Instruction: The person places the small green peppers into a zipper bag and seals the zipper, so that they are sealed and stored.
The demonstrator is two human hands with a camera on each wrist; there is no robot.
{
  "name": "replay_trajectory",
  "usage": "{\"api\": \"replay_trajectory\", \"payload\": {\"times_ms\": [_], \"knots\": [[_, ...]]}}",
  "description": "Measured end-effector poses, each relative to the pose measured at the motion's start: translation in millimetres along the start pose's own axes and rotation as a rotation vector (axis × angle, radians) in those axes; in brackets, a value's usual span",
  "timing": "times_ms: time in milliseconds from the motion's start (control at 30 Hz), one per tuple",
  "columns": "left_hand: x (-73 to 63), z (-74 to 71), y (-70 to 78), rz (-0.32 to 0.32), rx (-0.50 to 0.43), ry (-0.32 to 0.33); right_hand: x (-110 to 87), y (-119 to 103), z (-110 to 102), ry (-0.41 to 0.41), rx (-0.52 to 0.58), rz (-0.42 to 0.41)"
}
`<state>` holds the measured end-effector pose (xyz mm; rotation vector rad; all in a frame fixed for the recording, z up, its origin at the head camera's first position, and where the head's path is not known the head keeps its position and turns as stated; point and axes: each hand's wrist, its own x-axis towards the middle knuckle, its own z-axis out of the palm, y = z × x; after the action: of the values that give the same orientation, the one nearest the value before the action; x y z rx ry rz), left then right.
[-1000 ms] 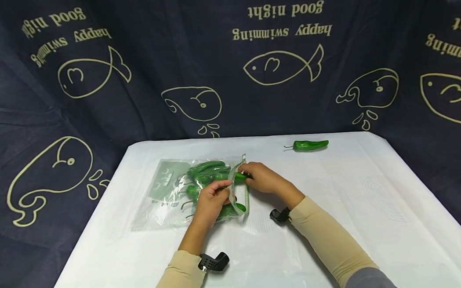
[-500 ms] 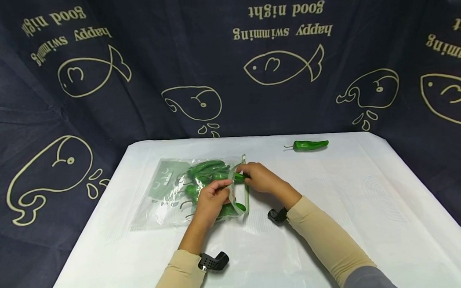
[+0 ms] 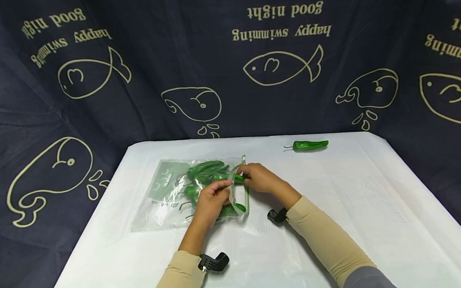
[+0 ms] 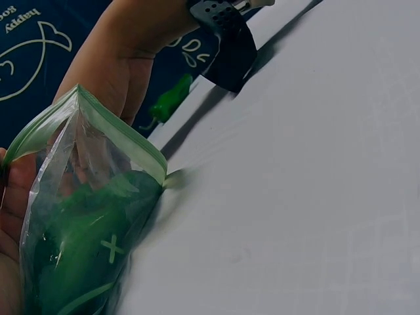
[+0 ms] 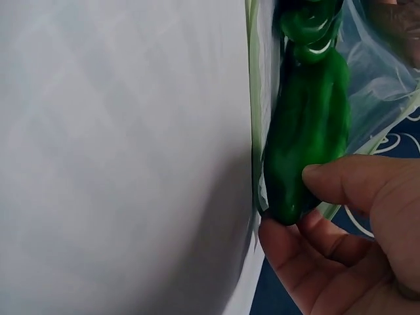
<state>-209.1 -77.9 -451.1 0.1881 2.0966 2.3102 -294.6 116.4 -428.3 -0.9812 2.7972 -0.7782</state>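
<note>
A clear zip bag (image 3: 144, 217) with a pale green printed panel lies flat, its mouth toward the right. Several green peppers (image 3: 206, 166) show through the plastic. My left hand (image 3: 209, 203) grips the upper edge of the mouth and keeps it lifted. At the opening, my right hand (image 3: 261, 178) pinches the tip of one green pepper (image 5: 308, 125) between thumb and fingers. Most of that pepper lies inside the bag, as the right wrist view shows. In the left wrist view the raised green zip strip (image 4: 125, 138) forms a peak over the peppers.
A single green pepper (image 3: 310, 145) with a thin stem lies near the table's far edge, right of the bag. The white-covered table (image 3: 336, 181) ends at a dark curtain (image 3: 225, 65) with fish and whale drawings.
My right hand and forearm have shifted very slightly left, toward the bag, since a second ago. My left hand keeps its place on the bag's edge.
</note>
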Motion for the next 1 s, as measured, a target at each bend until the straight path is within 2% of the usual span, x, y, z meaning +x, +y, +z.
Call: {"api": "replay_trajectory", "payload": {"times_ms": [167, 400, 767, 1000], "knots": [[-0.1, 0.0, -0.6, 0.006, -0.004, 0.001, 1.0, -1, 0, 0.026, 0.007, 0.048], [-2.2, 0.6, 9.5, -0.018, 0.006, -0.014, 1.9, -1, 2, 0.051, 0.008, 0.065], [0.8, -0.1, -2.9, 0.000, 0.000, 0.015, 4.1, -3, 4, 0.061, 0.008, 0.095], [1.0, -0.7, -3.5, 0.021, 0.008, 0.012, 3.3, -2, 4, 0.075, 0.010, 0.097]]}}
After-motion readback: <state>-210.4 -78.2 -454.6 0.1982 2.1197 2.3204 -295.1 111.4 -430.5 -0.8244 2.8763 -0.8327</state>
